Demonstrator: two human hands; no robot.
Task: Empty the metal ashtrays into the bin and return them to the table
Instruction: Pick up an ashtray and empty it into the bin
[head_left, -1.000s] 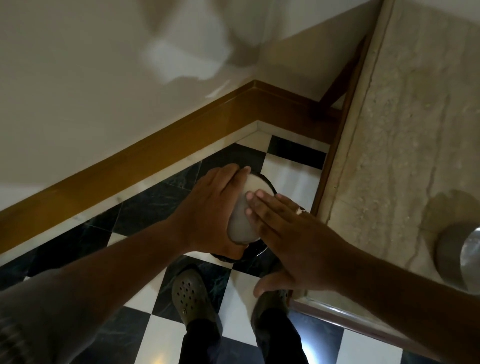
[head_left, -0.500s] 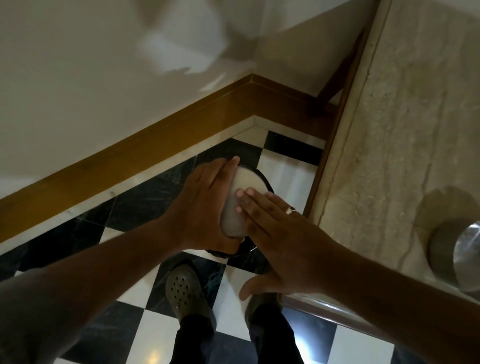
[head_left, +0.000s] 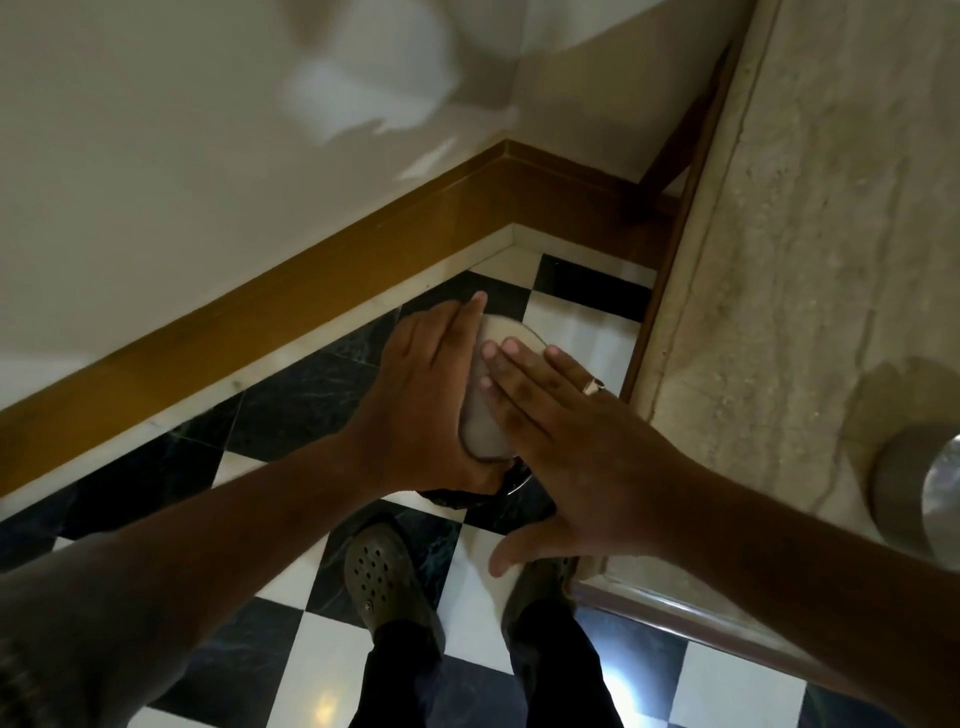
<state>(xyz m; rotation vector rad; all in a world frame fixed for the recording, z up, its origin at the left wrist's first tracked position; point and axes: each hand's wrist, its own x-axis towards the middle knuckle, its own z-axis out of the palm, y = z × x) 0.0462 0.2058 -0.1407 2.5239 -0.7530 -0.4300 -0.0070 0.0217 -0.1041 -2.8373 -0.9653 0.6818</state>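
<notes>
My left hand (head_left: 426, 395) grips a round metal ashtray (head_left: 485, 431), tipped on its side with its pale underside toward me. My right hand (head_left: 566, 447) lies flat, fingers spread, against that underside; a ring shows on one finger. Both hands hold the ashtray over a dark round bin (head_left: 511, 486) on the floor, of which only a sliver of rim shows beneath them. A second metal ashtray (head_left: 919, 493) stands on the beige stone table (head_left: 779, 312) at the right edge of view.
The bin stands in a corner of black-and-white checkered floor (head_left: 291, 400), between a white wall with a brown wooden skirting (head_left: 311, 306) and the table's wood-trimmed edge (head_left: 670, 260). My two feet in dark clogs (head_left: 382, 571) stand just before the bin.
Both hands and the ashtray stay over the bin. My right hand's fingers have slid slightly further across the ashtray's underside. The view has shifted a little.
</notes>
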